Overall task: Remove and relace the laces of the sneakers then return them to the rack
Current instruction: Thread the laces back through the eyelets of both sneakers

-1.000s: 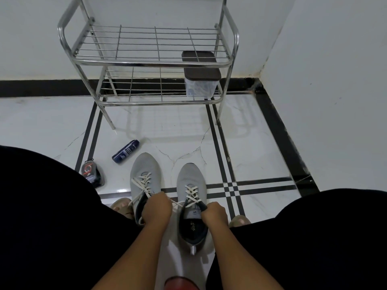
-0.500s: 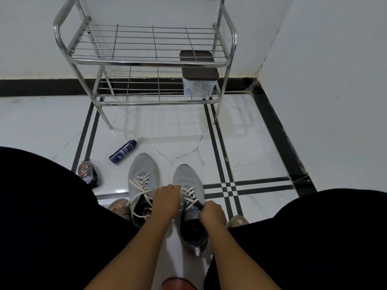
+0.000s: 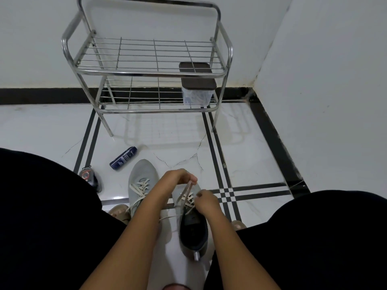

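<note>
Two grey sneakers sit side by side on the white floor [image 3: 240, 147] between the person's knees, toes toward the rack [image 3: 146, 74]. Right sneaker [image 3: 193, 229]: lace [image 3: 187, 190] partly pulled out, one loop drawn up off the eyelets. Left hand [image 3: 178, 178] reaches across from the left, raised above the toe, fingertips pinching the top of that loop. Right hand [image 3: 206, 201] lower, at the tongue, fingers curled and pinching the lace at the crossings. Both forearms converge on this shoe. Left sneaker [image 3: 141, 183] just beside it, laced, untouched. Blue tube [image 3: 123, 158] and dark tin [image 3: 90, 177] lie on the floor to the left. Lidded box [image 3: 198, 86] stands on the rack's lower shelf, right end.
</note>
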A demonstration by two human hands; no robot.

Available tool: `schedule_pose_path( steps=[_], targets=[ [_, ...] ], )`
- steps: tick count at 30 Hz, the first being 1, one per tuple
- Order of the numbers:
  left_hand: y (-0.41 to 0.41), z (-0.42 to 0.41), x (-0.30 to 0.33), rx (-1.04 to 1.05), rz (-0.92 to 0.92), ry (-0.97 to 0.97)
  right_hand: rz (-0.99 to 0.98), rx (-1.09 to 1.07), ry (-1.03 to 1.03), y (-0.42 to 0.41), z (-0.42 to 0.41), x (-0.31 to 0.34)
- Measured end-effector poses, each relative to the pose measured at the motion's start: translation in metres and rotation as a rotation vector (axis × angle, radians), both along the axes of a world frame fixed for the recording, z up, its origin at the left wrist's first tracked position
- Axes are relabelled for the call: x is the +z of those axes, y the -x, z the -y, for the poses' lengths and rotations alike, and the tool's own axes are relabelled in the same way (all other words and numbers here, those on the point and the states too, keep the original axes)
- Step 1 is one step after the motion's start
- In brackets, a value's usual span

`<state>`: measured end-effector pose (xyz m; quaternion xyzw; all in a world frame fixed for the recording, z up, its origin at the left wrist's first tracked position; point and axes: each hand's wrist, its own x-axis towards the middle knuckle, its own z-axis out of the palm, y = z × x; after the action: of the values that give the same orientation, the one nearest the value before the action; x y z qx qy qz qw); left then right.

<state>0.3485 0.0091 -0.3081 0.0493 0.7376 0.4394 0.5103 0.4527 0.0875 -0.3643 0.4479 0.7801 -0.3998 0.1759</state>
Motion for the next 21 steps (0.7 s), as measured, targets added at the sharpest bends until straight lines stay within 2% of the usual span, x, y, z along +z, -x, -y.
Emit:
schedule_pose_path(
  steps=[3, 7, 12, 15, 21],
  targets=[
    [-0.006, 0.013, 0.009, 0.09, -0.012, -0.182, -0.199, -0.159, 0.082, 0.01, -0.009, 0.025],
    [-0.01, 0.014, 0.016, 0.218, -0.006, -0.302, -0.404, -0.386, 0.366, 0.01, -0.014, 0.052],
    [-0.012, 0.013, 0.022, 0.216, 0.025, -0.31, -0.43, -0.391, 0.553, 0.004, -0.008, 0.056],
    [-0.008, 0.017, 0.013, 0.284, 0.051, -0.313, -0.428, -0.377, 0.665, 0.0, -0.011, 0.059],
    [0.001, 0.027, -0.006, 0.459, 0.073, -0.269, -0.433, -0.443, 0.714, -0.005, -0.033, 0.06]
  ],
)
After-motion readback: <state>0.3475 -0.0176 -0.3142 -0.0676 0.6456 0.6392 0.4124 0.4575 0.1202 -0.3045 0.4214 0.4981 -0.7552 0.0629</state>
